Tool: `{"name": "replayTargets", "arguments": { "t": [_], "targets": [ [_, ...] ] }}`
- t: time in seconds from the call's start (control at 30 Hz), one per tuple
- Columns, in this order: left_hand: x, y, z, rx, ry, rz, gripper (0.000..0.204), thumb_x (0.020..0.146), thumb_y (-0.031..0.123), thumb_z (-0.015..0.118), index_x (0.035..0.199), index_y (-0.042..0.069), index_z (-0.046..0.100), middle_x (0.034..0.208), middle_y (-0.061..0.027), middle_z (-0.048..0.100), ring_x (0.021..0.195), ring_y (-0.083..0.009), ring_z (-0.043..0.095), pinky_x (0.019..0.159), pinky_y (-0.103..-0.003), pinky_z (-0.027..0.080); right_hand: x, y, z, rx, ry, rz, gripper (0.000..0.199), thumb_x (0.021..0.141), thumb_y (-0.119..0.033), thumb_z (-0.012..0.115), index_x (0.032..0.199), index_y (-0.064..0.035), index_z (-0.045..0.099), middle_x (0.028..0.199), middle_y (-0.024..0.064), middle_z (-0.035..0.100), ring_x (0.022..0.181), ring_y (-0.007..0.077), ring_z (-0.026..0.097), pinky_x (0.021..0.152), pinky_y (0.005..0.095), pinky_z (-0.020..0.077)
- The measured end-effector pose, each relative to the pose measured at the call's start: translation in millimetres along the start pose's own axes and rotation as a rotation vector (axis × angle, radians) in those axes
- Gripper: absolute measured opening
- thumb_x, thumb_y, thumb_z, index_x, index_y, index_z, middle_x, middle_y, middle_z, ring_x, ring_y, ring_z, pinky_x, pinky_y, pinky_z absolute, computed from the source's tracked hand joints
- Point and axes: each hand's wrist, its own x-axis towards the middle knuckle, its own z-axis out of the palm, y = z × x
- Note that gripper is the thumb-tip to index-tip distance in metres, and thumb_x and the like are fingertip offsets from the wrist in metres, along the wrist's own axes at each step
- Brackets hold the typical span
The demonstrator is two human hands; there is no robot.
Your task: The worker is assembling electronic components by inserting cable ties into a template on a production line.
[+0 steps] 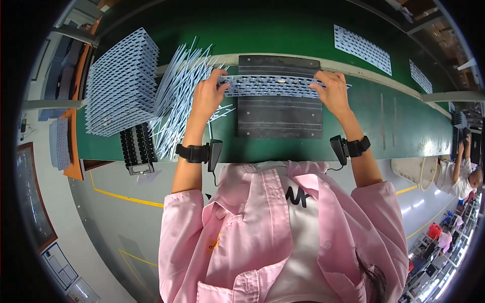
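A long pale circuit-board panel with rows of dark marks spans crosswise between my two hands, over a dark flat plate with small screws near its corners. My left hand is closed on the panel's left end, thumb and fingers pinching it. At the right end, my right hand grips the same panel, thumb on the near side. The panel looks tilted; whether it touches the plate I cannot tell. Just left of my left hand lies a loose heap of thin white strips.
A tall stack of similar panels stands at the left, beside a black slotted rack. Past a pale rail on the green table lie two more panels, one nearer and one farther right. Another person works at far right.
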Motion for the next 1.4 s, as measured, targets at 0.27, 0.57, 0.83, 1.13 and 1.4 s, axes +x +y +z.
{"name": "replayTargets", "arguments": {
  "t": [0.27,0.57,0.83,1.13,1.4],
  "targets": [
    [-6,-10,3,0.024,-0.002,0.068,0.021,0.071,0.007,0.062,0.089,0.003,0.051,0.052,-0.0166,0.049,0.048,-0.0321,0.050,0.044,-0.034,0.037,0,-7,-7,0.009,-0.046,0.012,0.020,0.068,-0.018,0.064,0.076,-0.0047,0.052,0.076,0.0074,0.058,0.071,0.0252,0.053,0.071,0.0336,0.0347],
    [0,-11,9,0.058,-0.050,0.018,0.024,0.070,0.011,0.063,0.090,0.007,0.051,0.056,-0.0170,0.052,0.058,-0.0350,0.054,0.050,-0.040,0.040,-12,-2,4,0.005,0.012,0.039,0.021,0.068,-0.020,0.064,0.081,-0.0055,0.054,0.077,0.0078,0.059,0.073,0.0256,0.054,0.074,0.0345,0.0355],
    [52,-57,48,0.319,0.057,0.034,0.030,0.076,0.030,0.058,0.091,0.007,0.050,0.069,-0.0175,0.058,0.068,-0.0345,0.056,0.056,-0.041,0.044,30,68,60,0.085,-0.098,0.061,0.028,0.067,-0.022,0.067,0.085,-0.0031,0.056,0.074,0.0101,0.058,0.069,0.0238,0.055,0.063,0.0313,0.0405],
    [-2,-54,40,0.182,-0.360,-0.004,0.021,0.077,0.026,0.055,0.081,0.006,0.058,0.081,-0.0115,0.060,0.075,-0.0313,0.056,0.062,-0.038,0.044,12,75,21,0.380,-0.203,0.350,0.020,0.072,-0.019,0.064,0.072,-0.0006,0.056,0.061,0.0024,0.052,0.058,0.0101,0.046,0.054,0.0255,0.0371],
    [-90,-124,-33,0.305,0.031,-0.264,0.011,0.076,0.017,0.054,0.080,0.009,0.060,0.081,-0.0111,0.058,0.074,-0.0310,0.056,0.061,-0.038,0.043,2,13,-8,0.259,0.053,0.278,0.018,0.069,-0.015,0.065,0.070,-0.0004,0.054,0.061,0.0080,0.054,0.055,0.0184,0.049,0.053,0.0284,0.0371]
  ]
}}
